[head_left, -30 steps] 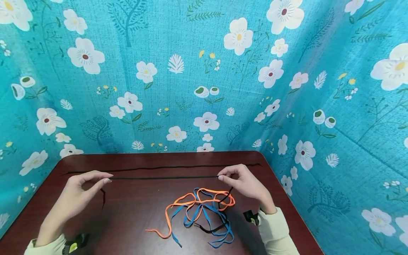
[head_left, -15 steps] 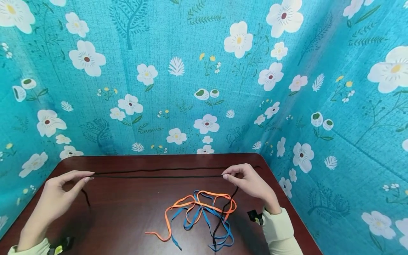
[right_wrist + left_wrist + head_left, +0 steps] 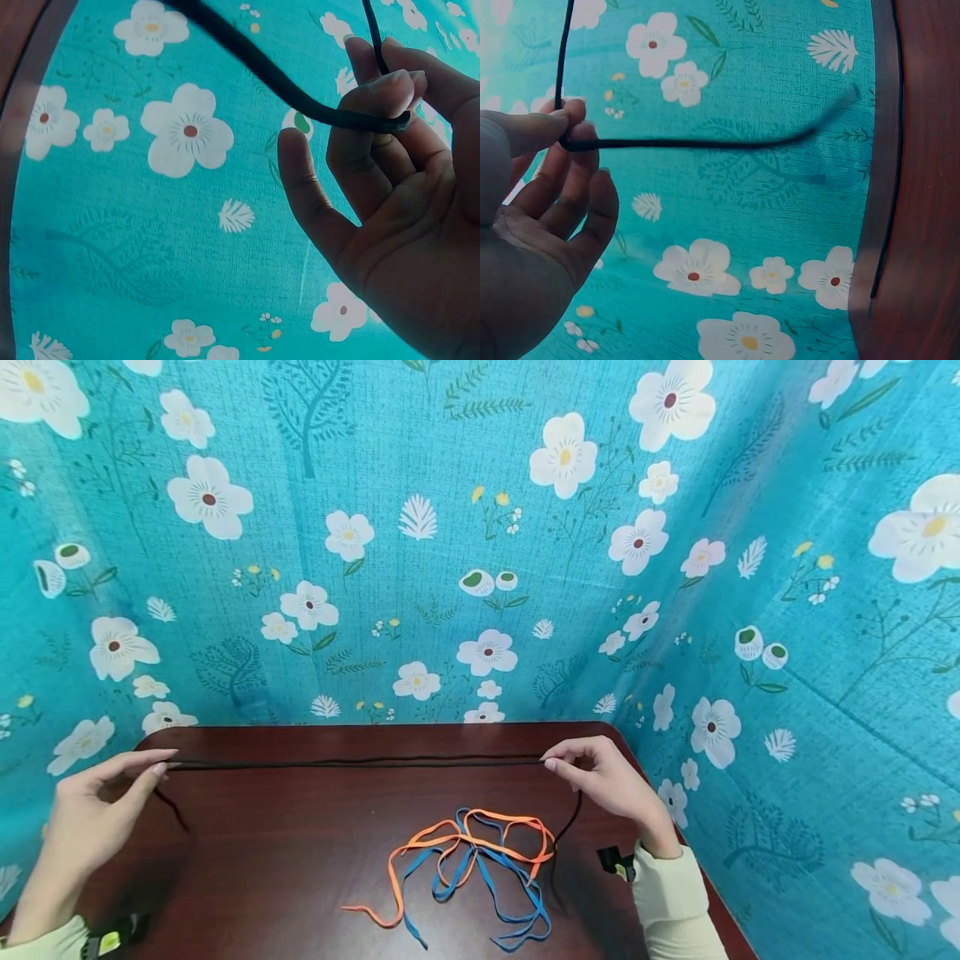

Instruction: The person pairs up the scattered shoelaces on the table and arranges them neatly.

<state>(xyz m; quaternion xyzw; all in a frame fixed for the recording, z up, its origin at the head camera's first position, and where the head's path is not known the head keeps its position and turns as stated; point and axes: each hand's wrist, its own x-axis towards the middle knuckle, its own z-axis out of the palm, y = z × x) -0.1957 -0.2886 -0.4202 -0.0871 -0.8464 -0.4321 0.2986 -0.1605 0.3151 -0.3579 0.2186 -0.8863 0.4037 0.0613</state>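
A black shoelace (image 3: 360,766) is stretched nearly straight from side to side above the far part of the table. Thumb and fingertips of my left hand (image 3: 93,814) pinch it near one end, and a short tail hangs below. My right hand (image 3: 611,787) pinches it toward the other end, with a longer tail drooping to the table. In the left wrist view the held lace (image 3: 690,144) bends at the fingertips. A second black shoelace (image 3: 895,172) lies along the table's far edge; in the head view it runs almost parallel to the held one and partly overlaps it.
An orange shoelace (image 3: 393,877) and a blue shoelace (image 3: 490,881) lie in a loose tangle at the table's centre right. The dark red-brown table (image 3: 300,860) meets a blue flowered cloth (image 3: 420,610) behind and at the sides.
My hands have moved apart, the left one farther to the left, the right slightly right. The black lace's held span has grown longer and come closer to the lying lace. Its tail slid off the tangle.
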